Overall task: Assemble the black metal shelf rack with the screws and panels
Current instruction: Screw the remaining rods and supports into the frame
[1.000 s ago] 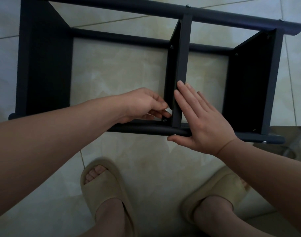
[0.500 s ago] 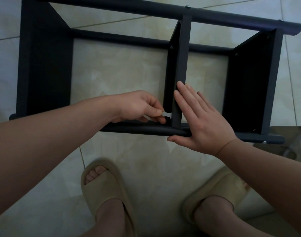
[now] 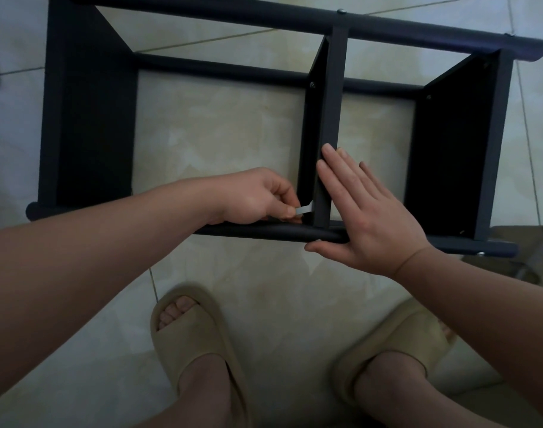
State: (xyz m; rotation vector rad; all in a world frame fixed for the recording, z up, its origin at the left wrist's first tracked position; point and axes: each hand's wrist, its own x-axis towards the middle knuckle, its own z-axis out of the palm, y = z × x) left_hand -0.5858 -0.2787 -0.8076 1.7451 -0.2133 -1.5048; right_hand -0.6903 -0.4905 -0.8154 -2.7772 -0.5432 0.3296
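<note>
The black metal shelf rack (image 3: 88,118) lies on its side on the tiled floor, its round tubes running left to right with three panels between them. My left hand (image 3: 257,199) pinches a small silver hex key (image 3: 304,209) at the foot of the middle panel (image 3: 333,118), where that panel meets the near tube (image 3: 264,231). My right hand (image 3: 365,217) lies flat with straight fingers against the middle panel's edge and the near tube. The screw under the key is hidden by my fingers.
My two feet in beige slippers (image 3: 196,338) stand on the floor close below the rack. Silver screw heads (image 3: 341,11) show on the far tube. A pale object (image 3: 529,251) sits at the right edge next to the rack's end.
My left hand has turned the silver key slightly at the panel's foot, and its tip now points up to the right. The right hand and the rack have stayed put.
</note>
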